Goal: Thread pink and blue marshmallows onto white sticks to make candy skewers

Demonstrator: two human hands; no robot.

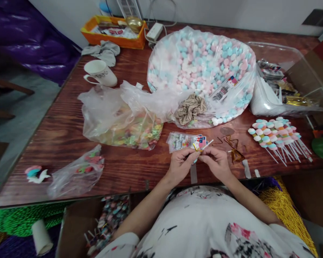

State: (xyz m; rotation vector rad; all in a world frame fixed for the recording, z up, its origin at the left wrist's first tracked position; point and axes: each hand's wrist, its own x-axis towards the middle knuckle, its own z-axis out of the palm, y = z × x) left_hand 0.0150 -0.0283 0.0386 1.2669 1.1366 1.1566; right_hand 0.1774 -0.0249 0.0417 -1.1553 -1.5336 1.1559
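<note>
My left hand (182, 164) and my right hand (215, 163) meet at the table's front edge, fingertips pinched together. Between them a white stick (208, 144) slants up to the right, and a gold twist tie (195, 146) pokes up by my left fingertips. A bit of pale blue shows under the fingers; the rest is hidden. Just beyond lie printed clear packets (181, 141). Loose gold twist ties (235, 152) are scattered right of my right hand. Farther right rests a pile of marshmallow sticks (276, 134), pink, blue, white and yellow.
A big bag of pastel marshmallows (204, 59) fills the back. Left of it are a bag of gummy candies (140, 132), a white mug (100, 73) and an orange tray (115, 41). A clear bin (280, 104) stands right. A smaller candy bag (78, 175) lies front left.
</note>
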